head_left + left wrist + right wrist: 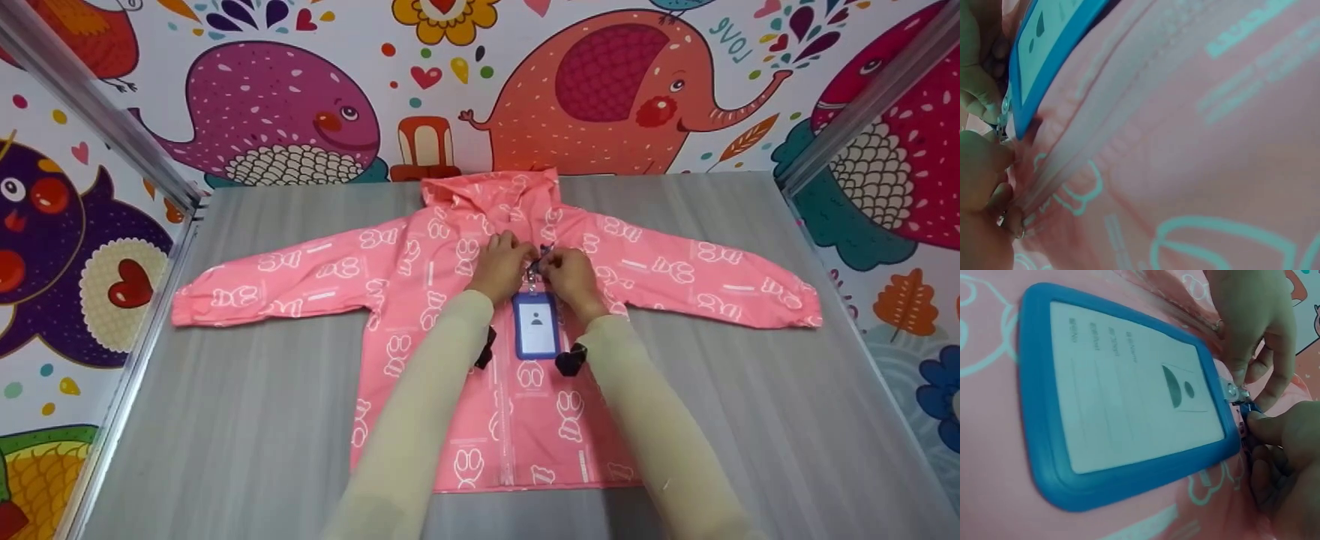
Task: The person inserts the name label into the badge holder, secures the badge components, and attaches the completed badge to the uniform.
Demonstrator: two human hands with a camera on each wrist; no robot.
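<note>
A pink hooded jacket (442,337) with white rabbit-like prints lies spread out, front up, sleeves stretched to both sides. On its chest, beside the front zipper (504,420), rests a blue-framed badge holder (537,326) with a white card (1134,382). A clear strap with a metal snap (1233,389) joins the badge to a small dark badge clip (1248,408). My right hand (574,281) pinches this clip between thumb and finger. From the other side, my left hand (504,266) holds at the clip with bent fingers, close over the jacket; its exact grip is partly hidden.
The jacket lies on a grey wood-grain table (247,420). Panels with cartoon animals (600,90) stand behind and at both sides, with metal posts (112,112) at the corners. A black wrist piece (571,360) sits under the right forearm.
</note>
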